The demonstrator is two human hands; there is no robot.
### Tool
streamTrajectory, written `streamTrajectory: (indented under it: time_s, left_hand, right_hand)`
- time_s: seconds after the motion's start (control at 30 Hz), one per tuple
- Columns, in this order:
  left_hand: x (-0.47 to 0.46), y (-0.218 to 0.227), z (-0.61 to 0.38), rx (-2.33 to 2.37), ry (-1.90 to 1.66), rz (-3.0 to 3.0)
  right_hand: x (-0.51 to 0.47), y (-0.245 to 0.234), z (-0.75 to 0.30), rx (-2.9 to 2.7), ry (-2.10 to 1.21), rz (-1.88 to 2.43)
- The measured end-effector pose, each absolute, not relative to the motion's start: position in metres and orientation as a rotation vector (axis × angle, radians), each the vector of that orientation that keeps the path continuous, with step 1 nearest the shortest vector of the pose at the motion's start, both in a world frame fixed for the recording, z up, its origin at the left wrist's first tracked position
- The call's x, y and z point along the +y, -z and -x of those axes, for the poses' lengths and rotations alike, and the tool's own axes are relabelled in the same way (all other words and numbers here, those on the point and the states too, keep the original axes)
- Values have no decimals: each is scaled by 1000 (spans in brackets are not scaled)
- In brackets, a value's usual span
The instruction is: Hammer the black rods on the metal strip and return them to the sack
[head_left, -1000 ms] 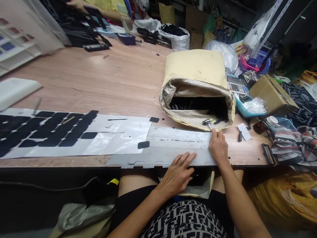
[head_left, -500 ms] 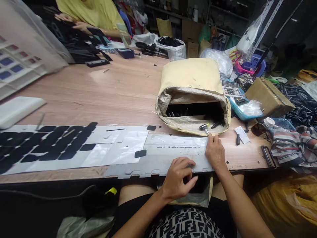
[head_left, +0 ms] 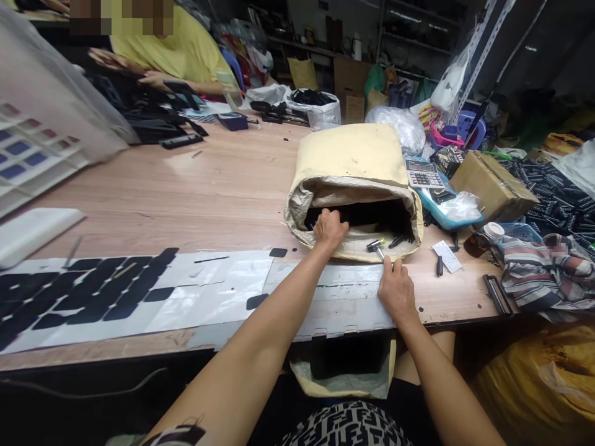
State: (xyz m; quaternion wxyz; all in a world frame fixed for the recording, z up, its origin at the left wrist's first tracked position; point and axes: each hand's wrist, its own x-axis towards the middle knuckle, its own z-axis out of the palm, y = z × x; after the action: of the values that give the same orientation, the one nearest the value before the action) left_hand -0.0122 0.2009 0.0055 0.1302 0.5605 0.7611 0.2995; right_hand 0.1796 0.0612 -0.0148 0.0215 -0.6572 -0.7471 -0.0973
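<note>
Calculator (head_left: 424, 174) — just beside yellow sack (head_left: 349, 153)

hammer (head_left: 378, 248) looks shiny mtl, sack (head_left: 351, 152) matt, tbl (head_left: 223, 186) smooth w/ wood-grain.

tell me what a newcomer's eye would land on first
Likely the bulky yellow sack on the table, with the left grip at its mouth. Next, the rows of black pieces on the white sheet at left, then the small hammer-like tool in the right grip.
</note>
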Motion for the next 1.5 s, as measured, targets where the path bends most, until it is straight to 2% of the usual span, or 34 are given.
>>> streamTrajectory:
  time_s: [0.1,0.2,0.37,0.47,0.67,0.87,1.07,1.5]
  left_hand:
    - [191,-10,11,2148,-989,-1752]
    - [160,-19,12,1863,-1189,-1981]
    - [101,-5,7,1420,-814,-2275]
    - [87,19,1,1400,-704,-2281]
    - [87,40,6,1341,-935,-2047]
    - [88,38,8,1322,-979,-1942]
    - [92,36,7,1310,-959,-1880]
    - [94,43,4,1330,-993,-1813]
  right_hand:
    - [60,12,-178,-2321,292,2044]
    - [61,12,-177,-2308,276,2049]
    - [61,14,-179,-2279,233,2037]
    - [61,14,-179,-2253,216,2032]
    - [66,8,-184,-2187,138,2006]
    - [50,-8,-199,-2023,-133,1741]
    - [-1,-23,-195,-1839,-548,1508]
    - [-13,-2,-184,-1939,-474,1467]
